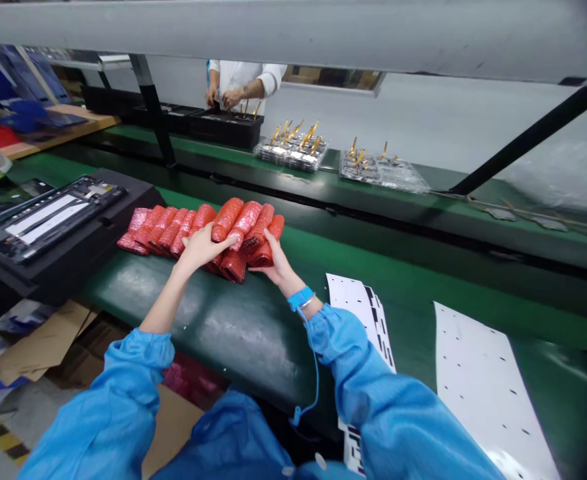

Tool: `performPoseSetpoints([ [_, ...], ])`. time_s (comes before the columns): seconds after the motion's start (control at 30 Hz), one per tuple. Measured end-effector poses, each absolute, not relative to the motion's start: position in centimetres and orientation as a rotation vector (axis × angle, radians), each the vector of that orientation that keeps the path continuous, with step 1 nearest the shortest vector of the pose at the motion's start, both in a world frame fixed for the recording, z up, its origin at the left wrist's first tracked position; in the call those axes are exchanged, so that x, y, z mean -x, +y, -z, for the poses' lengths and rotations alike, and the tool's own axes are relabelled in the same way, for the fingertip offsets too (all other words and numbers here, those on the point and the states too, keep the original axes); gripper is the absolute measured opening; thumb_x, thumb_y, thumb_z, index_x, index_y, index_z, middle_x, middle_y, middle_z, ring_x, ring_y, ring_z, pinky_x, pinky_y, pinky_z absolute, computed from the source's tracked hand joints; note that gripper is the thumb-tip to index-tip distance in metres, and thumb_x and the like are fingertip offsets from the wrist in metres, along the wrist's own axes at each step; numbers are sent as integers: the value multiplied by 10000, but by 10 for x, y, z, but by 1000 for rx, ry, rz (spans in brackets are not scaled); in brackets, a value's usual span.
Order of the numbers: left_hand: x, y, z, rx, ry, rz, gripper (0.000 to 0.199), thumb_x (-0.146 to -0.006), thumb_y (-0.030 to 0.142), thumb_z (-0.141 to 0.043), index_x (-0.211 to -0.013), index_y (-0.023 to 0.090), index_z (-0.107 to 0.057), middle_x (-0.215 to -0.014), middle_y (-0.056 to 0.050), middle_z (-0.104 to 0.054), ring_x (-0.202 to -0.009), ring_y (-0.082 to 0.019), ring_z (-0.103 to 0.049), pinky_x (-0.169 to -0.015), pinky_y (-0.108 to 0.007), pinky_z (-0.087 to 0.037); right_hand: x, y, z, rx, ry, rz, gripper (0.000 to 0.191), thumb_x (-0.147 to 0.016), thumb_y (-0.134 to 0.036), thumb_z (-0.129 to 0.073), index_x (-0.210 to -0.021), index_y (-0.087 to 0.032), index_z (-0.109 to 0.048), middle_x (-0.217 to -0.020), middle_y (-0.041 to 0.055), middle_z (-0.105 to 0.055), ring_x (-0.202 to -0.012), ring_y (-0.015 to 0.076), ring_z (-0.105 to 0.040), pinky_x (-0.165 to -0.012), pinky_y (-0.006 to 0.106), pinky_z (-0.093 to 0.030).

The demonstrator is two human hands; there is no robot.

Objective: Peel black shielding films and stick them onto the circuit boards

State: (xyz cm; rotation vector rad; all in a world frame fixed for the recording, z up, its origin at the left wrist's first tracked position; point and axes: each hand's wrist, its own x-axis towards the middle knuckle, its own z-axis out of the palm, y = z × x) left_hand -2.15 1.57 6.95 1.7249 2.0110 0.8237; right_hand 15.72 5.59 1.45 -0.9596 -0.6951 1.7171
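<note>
Left hand (200, 247) lies open, palm down, its fingers (230, 239) spread across the red rolls (228, 223), which are wrapped in shiny bubble film. Right hand (276, 261) presses against the near end of the rolls with its thumb raised; its fingers are partly hidden, so whether it grips one cannot be told. The rolls lie side by side in a slanted row on the green bench (233, 333), with the hands touching the row's near edge. Just left of them stands a black fixture (53, 223) holding a flat panel. A blue strap (300, 298) circles the right wrist, and its cord (316, 390) hangs down. Both arms wear blue sleeves (368, 373). White sheets (478, 393) with black marks lie on the bench to the right. Farther off, clear trays (290, 152) hold gold-coloured parts. Beyond them, a co-worker in a white sleeve (268, 79) has both hands (230, 100) above black trays (226, 128). Cardboard (38, 347) lies on the floor below the bench.
</note>
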Motion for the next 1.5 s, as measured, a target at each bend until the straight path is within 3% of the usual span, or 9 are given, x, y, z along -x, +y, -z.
performPoseSetpoints([
  [0.1, 7, 18, -80, -1785, 2028, -788, 718, -816, 639, -697, -1315, 133, -596, -1305, -234, -697, -1333, -479, -572, -1201, -668, -271, -167, 50, -16, 920, -720, -1705, 511, -755, -583, -737, -1167, -297, -639, -1135, 48, -773, -1057, 304, -727, -958, 627, -554],
  [0.3, -44, 14, -87, -1870, 1939, -830, 798, -817, 578, -724, -1428, 129, -475, -1324, -218, -687, -1256, -428, -648, -1083, -488, -485, -199, 38, -32, 854, -720, -1580, 390, -745, -563, -726, -1007, -275, -710, -1123, 39, -791, -1175, 288, -706, -1041, 515, -571],
  [0.53, -116, -2, -66, -1835, 1627, -831, 867, -855, 504, -724, -1530, 144, -316, -1398, -221, -645, -1274, -414, -649, -1055, -485, -510, -288, 5, -38, 1052, -689, -1424, 388, -695, -509, -786, -986, -262, -716, -1041, 36, -809, -1109, 334, -739, -965, 548, -603],
  [0.73, -164, -18, -24, -1711, 1383, -752, 701, -878, 463, -706, -1417, 145, -389, -1264, -212, -719, -1124, -372, -736, -895, -422, -580, -347, -23, -32, 1294, -662, -1335, 410, -650, -432, -867, -992, -266, -715, -1016, 41, -813, -940, 317, -778, -872, 530, -634],
  [0.9, -164, -23, -5, -1620, 1343, -859, 635, -883, 340, -702, -1394, 128, -392, -1394, -261, -621, -1313, -377, -630, -1075, -492, -501, -341, -22, -28, 1339, -703, -1363, 481, -640, -401, -889, -1063, -252, -715, -1066, 54, -813, -940, 308, -787, -831, 486, -653],
  [1.17, -94, -69, -32, -1444, 1438, -1150, 991, -772, 375, -794, -1572, 191, -239, -1557, -203, -501, -1426, -320, -539, -1183, -450, -440, -276, -41, -44, 1243, -824, -1448, 583, -620, -470, -893, -1142, -285, -708, -1292, 49, -748, -1283, 349, -666, -1159, 546, -495],
  [1.27, -42, -100, -44, -1363, 1612, -1235, 920, -779, 445, -782, -1544, 230, -318, -1423, -141, -633, -1293, -315, -648, -1113, -446, -509, -226, -58, -49, 1173, -906, -1595, 812, -636, -488, -894, -1370, -303, -600, -1394, 61, -688, -1349, 379, -611, -1230, 628, -380],
  [1.37, 23, -126, -42, -1256, 1906, -1265, 851, -755, 528, -769, -1474, 239, -417, -1299, -107, -704, -1166, -328, -709, -1021, -452, -568, -156, -78, -48, 992, -1051, -1764, 940, -708, -520, -835, -1534, -351, -419, -1517, 37, -591, -1421, 320, -548, -1276, 550, -331],
  [1.5, 117, -149, -31, -1248, 2111, -1299, 847, -729, 634, -709, -1413, 187, -486, -1401, -133, -640, -1284, -341, -637, -1130, -455, -498, -62, -97, -40, 851, -1315, -1849, 1166, -762, -642, -725, -1660, -260, -87, -1667, 78, -401, -1491, 258, -473, -1282, 448, -326],
])
